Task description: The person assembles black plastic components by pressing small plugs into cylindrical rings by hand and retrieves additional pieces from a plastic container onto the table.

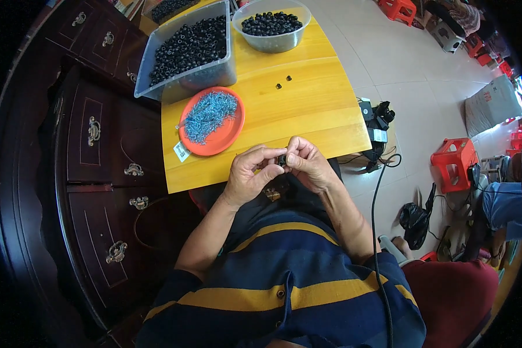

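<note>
Close together at the near edge of the yellow table (pixel 261 124), my hands meet over a small black part (pixel 282 160). My left hand (pixel 252 174) pinches it between thumb and fingers. From the other side my right hand (pixel 308 165) closes thumb and forefinger on it; the fingers cover most of its shape. An orange-red plate (pixel 233 131) beyond my left hand carries a heap of tiny bluish, silvery pieces (pixel 209 116), too small to name. Two small black parts (pixel 289 78) lie loose on the tabletop.
A rectangular plastic bin (pixel 185 78) full of black rings stands at the far left, beside a round clear tub (pixel 272 42) of black parts. Dark drawers (pixel 107 133) flank the table. A black cable (pixel 377 214) hangs at right; red stools (pixel 451 163) stand beyond.
</note>
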`<act>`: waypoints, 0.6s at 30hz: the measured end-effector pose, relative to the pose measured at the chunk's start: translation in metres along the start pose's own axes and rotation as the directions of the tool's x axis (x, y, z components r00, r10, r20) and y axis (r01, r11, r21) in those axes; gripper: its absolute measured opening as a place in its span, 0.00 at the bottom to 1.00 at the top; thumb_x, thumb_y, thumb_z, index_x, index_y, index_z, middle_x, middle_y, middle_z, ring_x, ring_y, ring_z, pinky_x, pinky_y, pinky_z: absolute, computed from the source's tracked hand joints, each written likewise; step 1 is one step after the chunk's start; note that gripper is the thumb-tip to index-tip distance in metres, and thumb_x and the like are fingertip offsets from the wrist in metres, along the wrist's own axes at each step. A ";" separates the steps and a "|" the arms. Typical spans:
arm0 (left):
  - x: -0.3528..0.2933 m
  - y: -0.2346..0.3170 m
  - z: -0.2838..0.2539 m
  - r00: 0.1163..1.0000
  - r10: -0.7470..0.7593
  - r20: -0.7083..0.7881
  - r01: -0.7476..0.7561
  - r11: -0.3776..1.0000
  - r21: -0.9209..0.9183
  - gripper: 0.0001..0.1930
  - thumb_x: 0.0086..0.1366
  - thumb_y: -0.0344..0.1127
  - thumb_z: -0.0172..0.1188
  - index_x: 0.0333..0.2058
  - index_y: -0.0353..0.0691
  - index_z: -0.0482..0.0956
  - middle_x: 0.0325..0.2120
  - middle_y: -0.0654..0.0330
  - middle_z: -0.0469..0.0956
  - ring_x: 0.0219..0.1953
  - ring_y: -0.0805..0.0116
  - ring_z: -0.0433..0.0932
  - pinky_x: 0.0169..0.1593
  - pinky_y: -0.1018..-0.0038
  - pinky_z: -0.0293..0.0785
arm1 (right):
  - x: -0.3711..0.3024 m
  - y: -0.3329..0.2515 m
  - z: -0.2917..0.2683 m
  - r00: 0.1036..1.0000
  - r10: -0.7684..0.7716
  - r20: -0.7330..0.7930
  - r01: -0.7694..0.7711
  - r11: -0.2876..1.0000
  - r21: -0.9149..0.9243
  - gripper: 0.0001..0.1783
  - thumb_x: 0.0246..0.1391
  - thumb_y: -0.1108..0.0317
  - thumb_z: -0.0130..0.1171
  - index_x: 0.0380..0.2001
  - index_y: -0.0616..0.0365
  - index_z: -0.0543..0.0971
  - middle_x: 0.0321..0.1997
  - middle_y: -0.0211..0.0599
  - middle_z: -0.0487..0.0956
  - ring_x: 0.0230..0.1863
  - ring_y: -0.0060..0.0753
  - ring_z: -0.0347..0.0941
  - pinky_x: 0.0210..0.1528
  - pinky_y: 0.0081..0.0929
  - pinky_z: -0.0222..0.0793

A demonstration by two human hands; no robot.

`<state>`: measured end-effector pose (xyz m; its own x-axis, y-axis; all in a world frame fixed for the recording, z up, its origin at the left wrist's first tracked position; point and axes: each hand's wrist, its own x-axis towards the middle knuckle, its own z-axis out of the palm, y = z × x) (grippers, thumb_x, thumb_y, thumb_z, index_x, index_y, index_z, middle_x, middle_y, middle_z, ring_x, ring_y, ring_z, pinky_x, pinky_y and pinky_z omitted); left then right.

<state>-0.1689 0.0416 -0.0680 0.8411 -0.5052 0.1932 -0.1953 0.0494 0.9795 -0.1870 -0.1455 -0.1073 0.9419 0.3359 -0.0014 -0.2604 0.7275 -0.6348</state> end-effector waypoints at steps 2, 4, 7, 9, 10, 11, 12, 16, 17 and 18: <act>0.000 -0.001 0.002 1.000 0.011 -0.024 -0.011 1.000 0.003 0.14 0.62 0.32 0.68 0.46 0.33 0.81 0.27 0.64 0.75 0.29 0.79 0.73 0.35 0.80 0.69 | 0.000 0.002 -0.001 1.000 0.017 -0.010 -0.017 1.000 0.019 0.13 0.55 0.62 0.70 0.32 0.54 0.75 0.30 0.27 0.79 0.32 0.21 0.76 0.39 0.20 0.73; 0.000 -0.004 0.004 0.997 0.074 -0.030 -0.073 0.997 0.013 0.14 0.62 0.31 0.68 0.45 0.33 0.81 0.27 0.64 0.75 0.28 0.79 0.73 0.35 0.81 0.69 | -0.002 0.004 -0.005 1.000 0.021 -0.013 -0.021 0.999 0.032 0.13 0.55 0.62 0.70 0.32 0.54 0.75 0.30 0.27 0.79 0.32 0.20 0.76 0.39 0.20 0.73; -0.003 -0.011 0.008 0.996 0.076 -0.055 -0.077 0.997 -0.025 0.13 0.63 0.30 0.68 0.44 0.33 0.79 0.27 0.65 0.74 0.27 0.80 0.71 0.34 0.82 0.70 | -0.001 0.007 -0.006 1.000 0.027 0.002 -0.027 0.999 0.048 0.12 0.56 0.61 0.69 0.31 0.53 0.76 0.30 0.27 0.79 0.32 0.20 0.75 0.39 0.20 0.72; -0.006 -0.016 0.006 0.999 0.031 -0.030 -0.033 0.998 -0.055 0.14 0.64 0.30 0.66 0.46 0.33 0.78 0.29 0.65 0.74 0.31 0.79 0.73 0.38 0.81 0.72 | -0.001 0.007 -0.007 1.000 0.023 0.011 -0.024 0.999 0.047 0.12 0.56 0.61 0.69 0.31 0.53 0.76 0.29 0.27 0.79 0.32 0.20 0.75 0.39 0.20 0.72; -0.008 -0.018 0.005 1.000 -0.011 -0.006 0.011 0.996 -0.083 0.14 0.66 0.31 0.65 0.48 0.32 0.76 0.32 0.65 0.73 0.35 0.78 0.75 0.41 0.80 0.74 | 0.000 0.007 -0.007 0.999 0.039 -0.004 -0.039 0.998 0.058 0.12 0.57 0.61 0.69 0.32 0.54 0.76 0.30 0.27 0.80 0.32 0.21 0.75 0.40 0.21 0.73; -0.006 -0.018 0.007 1.000 -0.012 -0.005 0.012 0.996 -0.085 0.14 0.66 0.31 0.65 0.48 0.32 0.76 0.32 0.65 0.73 0.35 0.78 0.75 0.41 0.80 0.74 | 0.000 0.007 -0.006 0.998 0.055 -0.020 -0.054 0.996 0.069 0.11 0.57 0.61 0.68 0.33 0.54 0.76 0.31 0.27 0.80 0.33 0.21 0.76 0.41 0.22 0.73; -0.004 -0.019 0.010 0.998 0.016 -0.058 -0.019 0.999 -0.048 0.14 0.64 0.29 0.66 0.46 0.33 0.77 0.29 0.65 0.73 0.31 0.79 0.72 0.37 0.81 0.72 | 0.000 0.006 -0.003 0.998 0.055 -0.022 -0.053 0.996 0.069 0.11 0.57 0.61 0.68 0.33 0.54 0.76 0.31 0.27 0.80 0.33 0.21 0.76 0.41 0.22 0.73; 0.000 -0.016 0.011 0.988 0.103 -0.119 -0.088 0.989 0.122 0.13 0.61 0.29 0.69 0.43 0.35 0.77 0.26 0.65 0.73 0.27 0.80 0.71 0.33 0.81 0.72 | -0.001 0.002 0.005 0.994 0.070 -0.082 -0.058 0.989 0.138 0.09 0.60 0.63 0.65 0.35 0.54 0.76 0.33 0.29 0.80 0.37 0.24 0.77 0.44 0.25 0.74; 0.000 -0.014 0.011 0.988 0.102 -0.119 -0.088 0.989 0.123 0.13 0.61 0.29 0.69 0.43 0.35 0.77 0.26 0.65 0.73 0.27 0.80 0.71 0.33 0.81 0.72 | -0.001 0.002 0.006 0.994 0.068 -0.085 -0.056 0.989 0.139 0.09 0.61 0.64 0.64 0.35 0.55 0.76 0.34 0.30 0.80 0.38 0.24 0.78 0.44 0.26 0.75; 0.001 -0.012 0.010 0.984 0.127 -0.121 -0.104 0.979 0.178 0.14 0.60 0.29 0.69 0.43 0.35 0.78 0.26 0.65 0.73 0.27 0.79 0.71 0.32 0.80 0.72 | -0.001 0.002 0.006 0.994 0.069 -0.084 -0.056 0.989 0.140 0.09 0.61 0.64 0.64 0.35 0.55 0.76 0.34 0.30 0.80 0.38 0.24 0.78 0.44 0.26 0.75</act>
<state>-0.1714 0.0317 -0.0804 0.8644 -0.3865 0.3216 -0.3686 -0.0520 0.9281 -0.1894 -0.1408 -0.1034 0.9363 0.3336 -0.1100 -0.3403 0.7838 -0.5195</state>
